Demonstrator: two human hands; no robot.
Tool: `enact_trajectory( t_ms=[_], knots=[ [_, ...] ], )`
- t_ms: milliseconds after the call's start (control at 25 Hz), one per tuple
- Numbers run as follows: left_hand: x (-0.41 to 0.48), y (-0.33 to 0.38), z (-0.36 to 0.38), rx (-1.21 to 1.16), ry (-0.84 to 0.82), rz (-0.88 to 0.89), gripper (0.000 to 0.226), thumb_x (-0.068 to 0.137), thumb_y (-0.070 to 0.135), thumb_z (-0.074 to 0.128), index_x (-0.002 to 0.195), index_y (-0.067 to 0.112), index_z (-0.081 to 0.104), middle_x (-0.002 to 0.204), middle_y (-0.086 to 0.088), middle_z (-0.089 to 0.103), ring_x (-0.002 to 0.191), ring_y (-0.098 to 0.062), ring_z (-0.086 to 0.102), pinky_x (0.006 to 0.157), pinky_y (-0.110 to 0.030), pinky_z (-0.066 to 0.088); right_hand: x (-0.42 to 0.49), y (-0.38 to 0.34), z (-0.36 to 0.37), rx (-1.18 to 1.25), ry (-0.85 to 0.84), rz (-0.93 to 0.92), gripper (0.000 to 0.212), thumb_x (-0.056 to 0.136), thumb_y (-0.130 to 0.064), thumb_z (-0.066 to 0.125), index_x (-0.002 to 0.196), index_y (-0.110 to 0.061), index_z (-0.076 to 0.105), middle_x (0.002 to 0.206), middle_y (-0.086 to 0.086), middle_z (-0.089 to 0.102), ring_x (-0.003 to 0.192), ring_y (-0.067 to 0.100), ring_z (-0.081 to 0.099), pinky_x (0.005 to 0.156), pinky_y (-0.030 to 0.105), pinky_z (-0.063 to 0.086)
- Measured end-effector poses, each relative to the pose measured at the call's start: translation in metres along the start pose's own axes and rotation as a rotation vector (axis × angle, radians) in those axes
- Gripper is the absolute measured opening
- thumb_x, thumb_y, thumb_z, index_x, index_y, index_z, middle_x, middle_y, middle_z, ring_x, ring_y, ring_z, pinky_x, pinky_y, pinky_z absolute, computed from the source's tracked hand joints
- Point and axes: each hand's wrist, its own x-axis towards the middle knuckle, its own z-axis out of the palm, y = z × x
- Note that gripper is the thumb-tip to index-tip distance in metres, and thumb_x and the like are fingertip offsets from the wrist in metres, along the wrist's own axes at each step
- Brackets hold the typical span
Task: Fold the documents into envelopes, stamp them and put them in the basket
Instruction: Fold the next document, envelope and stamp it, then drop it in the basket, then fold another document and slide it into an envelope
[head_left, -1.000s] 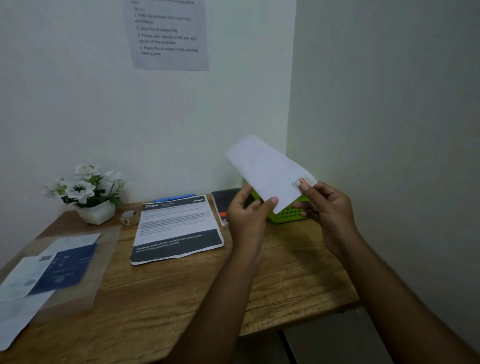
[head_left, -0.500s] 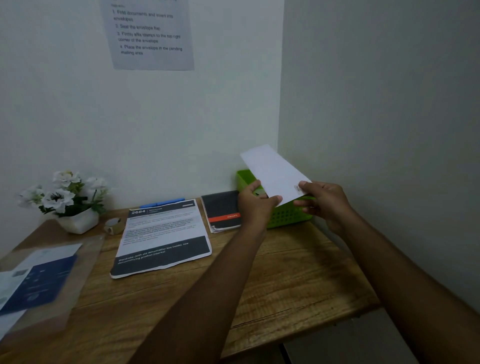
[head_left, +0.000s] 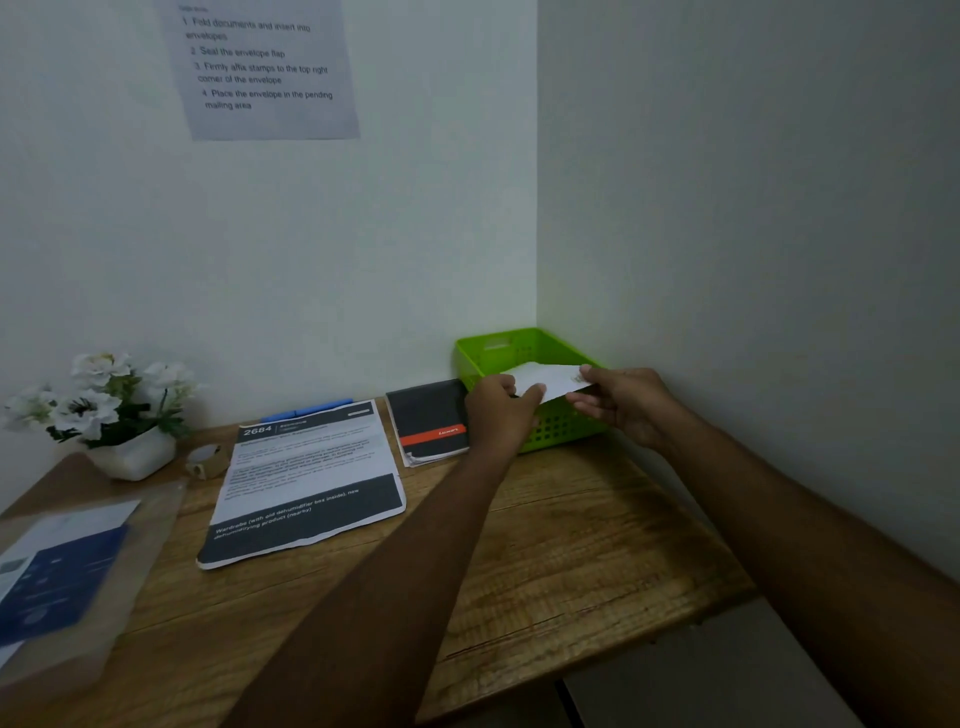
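Observation:
A white envelope (head_left: 548, 379) lies nearly flat over the near rim of the green basket (head_left: 498, 351) in the desk's back right corner. My left hand (head_left: 498, 410) pinches its left end. Its right end, where a small stamp shows under my thumb, is held by my right hand (head_left: 623, 400). A printed document (head_left: 306, 478) with a dark band lies flat on the wooden desk (head_left: 571, 545) left of my arms.
A dark booklet with an orange stripe (head_left: 428, 421) sits beside the basket. A blue pen (head_left: 306, 410), a tape roll (head_left: 208, 460) and a white flower pot (head_left: 114, 415) stand at the back left. More papers under clear plastic (head_left: 67, 577) lie at the left edge. Walls close in behind and on the right.
Both hands have carried the envelope forward and down from chest height to the basket, and it has tipped from steeply tilted to nearly flat over the rim.

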Motion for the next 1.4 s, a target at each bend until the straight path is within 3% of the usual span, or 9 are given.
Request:
enact_trajectory(
  t_ms=[120,200,400,600,720,880,1040,1240,1400],
  knots=[
    [0.002,-0.004,-0.001,0.153,0.001,0.084,0.041,0.071,0.029,0.081,0.096,0.0,0.066,0.097,-0.013,0.066,0.085,-0.032,0.068,0.079,-0.044,0.055,0.0,0.0,-0.005,0.104,-0.042,0.009,0.023,0.095,-0.014,0.059,0.105,0.007,0.056,0.086,0.021,0.064,0.051,0.015,0.07,0.054,0.022,0.059],
    [0.006,-0.007,-0.003,0.194,-0.009,0.096,0.044,0.073,0.027,0.079,0.104,0.0,0.066,0.105,-0.014,0.068,0.087,-0.031,0.068,0.081,-0.043,0.054,0.0,0.002,-0.007,0.122,-0.047,0.007,0.024,0.094,-0.011,0.06,0.107,0.008,0.056,0.086,0.022,0.065,0.052,0.016,0.07,0.054,0.021,0.059],
    [0.012,-0.012,-0.003,0.292,0.027,0.151,0.03,0.076,0.029,0.076,0.095,0.008,0.068,0.101,-0.007,0.067,0.095,-0.022,0.061,0.082,-0.034,0.048,0.005,0.013,-0.001,0.085,0.077,-0.022,0.014,0.092,-0.003,0.061,0.103,0.006,0.06,0.059,0.01,0.069,0.045,0.012,0.067,0.048,0.019,0.057],
    [0.01,-0.017,-0.004,0.353,0.024,0.183,0.031,0.075,0.034,0.076,0.097,0.015,0.067,0.108,-0.003,0.064,0.101,-0.018,0.058,0.082,-0.03,0.044,0.007,0.02,-0.002,0.066,0.158,-0.057,0.015,0.09,-0.008,0.067,0.094,0.004,0.06,0.073,0.014,0.063,0.041,0.012,0.065,0.041,0.019,0.053],
    [0.005,-0.025,-0.014,0.351,0.049,0.266,0.026,0.076,0.025,0.075,0.099,0.014,0.066,0.109,-0.004,0.061,0.103,-0.017,0.056,0.08,-0.022,0.037,0.003,0.026,0.002,0.073,0.205,-0.052,0.022,0.096,-0.02,0.057,0.079,-0.006,0.054,0.07,0.012,0.06,0.036,0.013,0.062,0.035,0.02,0.05],
    [-0.005,-0.037,-0.038,0.339,0.084,0.372,0.02,0.077,0.013,0.07,0.097,0.012,0.066,0.104,-0.007,0.06,0.095,-0.017,0.057,0.074,-0.018,0.037,-0.009,0.038,0.02,-0.042,0.274,-0.091,0.03,0.098,-0.019,0.044,0.071,-0.01,0.053,0.062,0.008,0.055,0.028,0.009,0.053,0.03,0.016,0.041],
    [-0.011,-0.05,-0.071,0.381,0.09,0.366,0.013,0.076,0.014,0.069,0.09,0.015,0.067,0.098,-0.002,0.064,0.088,-0.01,0.057,0.069,-0.013,0.033,-0.021,0.052,0.054,-0.107,0.213,-0.123,0.035,0.099,-0.02,0.041,0.068,-0.01,0.054,0.059,0.007,0.053,0.026,0.008,0.048,0.029,0.015,0.035],
    [-0.016,-0.067,-0.125,0.443,0.117,0.34,0.012,0.078,0.015,0.068,0.089,0.019,0.067,0.094,0.002,0.066,0.087,-0.014,0.06,0.075,-0.028,0.048,-0.034,0.067,0.104,-0.175,0.068,-0.089,0.037,0.1,-0.02,0.04,0.068,-0.009,0.055,0.058,0.007,0.053,0.026,0.009,0.048,0.031,0.015,0.036],
    [-0.016,-0.081,-0.186,0.497,0.154,0.28,0.013,0.082,0.019,0.068,0.095,0.017,0.068,0.094,0.002,0.068,0.084,-0.01,0.059,0.074,-0.023,0.047,-0.049,0.089,0.146,-0.313,-0.102,-0.179,0.037,0.102,-0.024,0.042,0.073,-0.011,0.061,0.063,0.005,0.06,0.042,0.012,0.054,0.041,0.021,0.041]
  ],
)
